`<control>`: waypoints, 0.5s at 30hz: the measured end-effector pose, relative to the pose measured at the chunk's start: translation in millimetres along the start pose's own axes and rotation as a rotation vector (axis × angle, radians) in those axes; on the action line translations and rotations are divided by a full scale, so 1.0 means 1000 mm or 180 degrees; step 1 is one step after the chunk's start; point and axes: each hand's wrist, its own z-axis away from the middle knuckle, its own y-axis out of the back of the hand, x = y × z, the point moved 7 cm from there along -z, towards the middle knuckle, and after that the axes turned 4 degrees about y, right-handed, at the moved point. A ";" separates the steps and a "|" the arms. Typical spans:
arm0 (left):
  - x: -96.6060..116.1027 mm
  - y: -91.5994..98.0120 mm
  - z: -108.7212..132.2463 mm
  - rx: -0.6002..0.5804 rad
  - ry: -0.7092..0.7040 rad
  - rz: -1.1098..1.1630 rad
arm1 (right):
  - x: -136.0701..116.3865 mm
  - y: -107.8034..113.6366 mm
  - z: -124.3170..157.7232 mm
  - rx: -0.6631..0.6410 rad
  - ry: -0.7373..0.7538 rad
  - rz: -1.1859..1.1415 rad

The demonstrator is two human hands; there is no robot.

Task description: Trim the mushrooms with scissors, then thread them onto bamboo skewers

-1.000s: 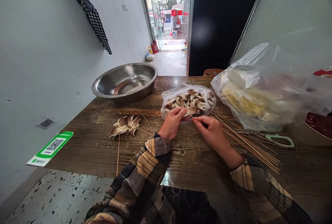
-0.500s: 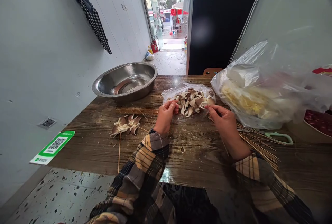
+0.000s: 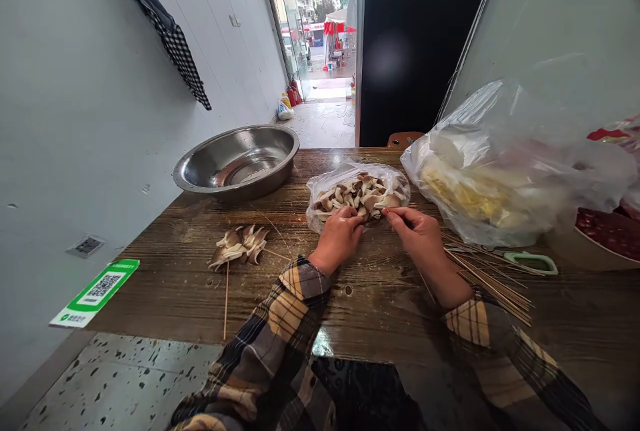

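Grey-brown mushroom pieces (image 3: 357, 190) lie heaped on a clear plastic bag (image 3: 314, 184) at the middle of the wooden table. My left hand (image 3: 339, 238) reaches over the near edge of the heap, palm down, its fingertips hidden among the pieces. My right hand (image 3: 417, 234) is pinched at the heap's right front edge; what lies between its fingertips is too small to make out. To the left, threaded mushrooms (image 3: 239, 246) rest on the table, with one wooden skewer (image 3: 226, 301) pointing toward me. Loose skewers (image 3: 493, 284) are spread beside my right forearm.
A steel basin (image 3: 237, 161) stands at the back left. Filled plastic bags (image 3: 480, 171) are at the right, near green-handled scissors (image 3: 533, 262) and a tub of dark red pieces (image 3: 607, 234). A green QR card (image 3: 97, 291) lies at the left edge.
My left hand has moved right and turned palm down onto the near side of the heap. My right hand has shifted slightly left and stays pinched. The whole view has shifted a little.
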 end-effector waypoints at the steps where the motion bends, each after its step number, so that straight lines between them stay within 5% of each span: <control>1: -0.005 0.003 -0.001 0.0113 0.0132 0.0264 | 0.000 0.000 0.000 -0.0017 0.0012 0.0001; 7: -0.047 0.012 -0.001 0.0694 0.1316 0.2395 | -0.003 -0.001 0.001 -0.0046 0.0040 0.0064; 15: -0.050 0.010 0.003 0.0659 0.1859 0.4158 | -0.011 -0.021 0.008 -0.0829 0.0248 0.0168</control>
